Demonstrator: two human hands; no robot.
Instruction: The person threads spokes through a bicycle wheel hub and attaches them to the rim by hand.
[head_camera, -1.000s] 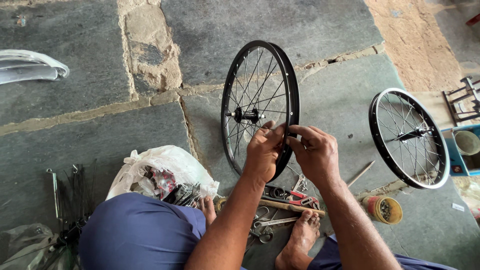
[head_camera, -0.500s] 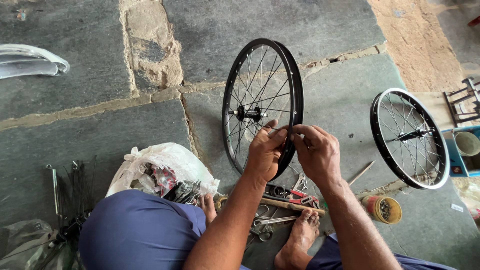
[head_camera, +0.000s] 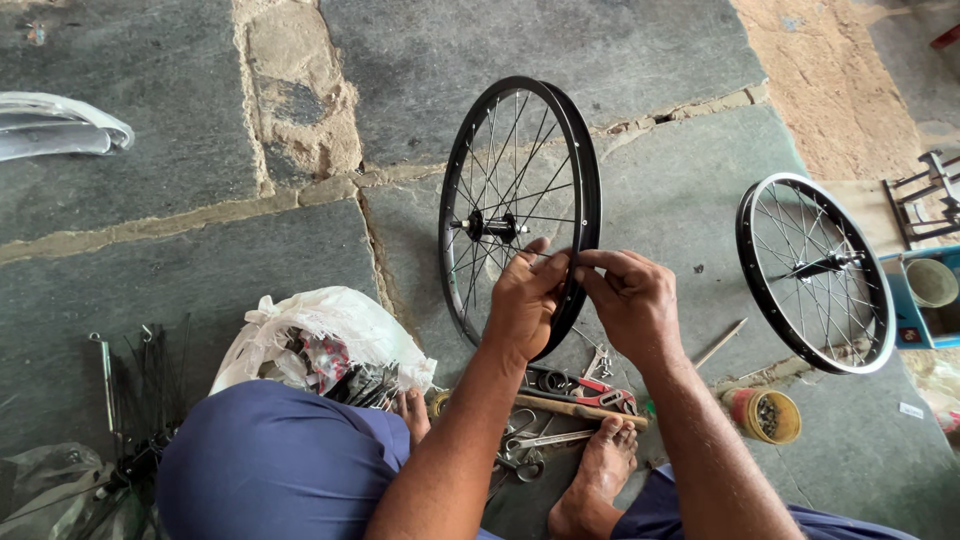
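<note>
The left hand (head_camera: 525, 300) and right hand (head_camera: 630, 300) pinched a spoke at the rim of the upright black wheel (head_camera: 520, 205); fingers closed; a second wheel (head_camera: 815, 272) stood well apart.

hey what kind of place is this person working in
Probably an informal bicycle repair spot on the ground: a stone slab floor, a spoked wheel held by both hands, a second wheel lying nearby, and hand tools by the feet.

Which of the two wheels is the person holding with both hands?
The black-rimmed wheel in the middle: both hands grip its near rim. The silver-rimmed wheel at the right stands apart, untouched.
</note>
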